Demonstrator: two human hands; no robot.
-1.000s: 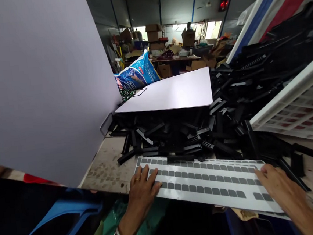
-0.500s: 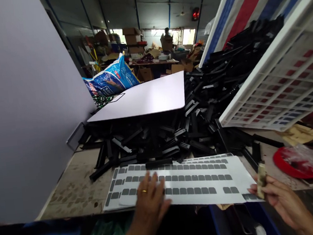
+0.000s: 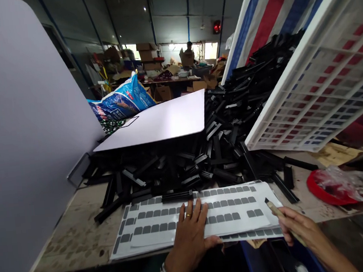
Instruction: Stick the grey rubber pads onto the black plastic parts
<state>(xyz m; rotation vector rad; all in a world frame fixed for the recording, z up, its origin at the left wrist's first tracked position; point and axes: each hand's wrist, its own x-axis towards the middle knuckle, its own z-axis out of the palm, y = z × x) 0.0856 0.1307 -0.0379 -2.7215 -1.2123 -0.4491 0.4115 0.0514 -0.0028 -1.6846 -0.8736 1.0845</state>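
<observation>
Well, left hand (image 3: 191, 234) on sheet (image 3: 146, 238) (stickers (image 3: 255, 213))

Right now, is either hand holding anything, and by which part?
Right hand grips a thin tan tool by its lower shaft, tip free. Left hand lies flat on the sticker sheets, gripping nothing.

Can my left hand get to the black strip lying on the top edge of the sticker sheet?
Probably yes. The left hand lies flat on the sticker sheet, holding nothing, and the black strip sits just beyond its fingers with only bare sheet between.
</observation>
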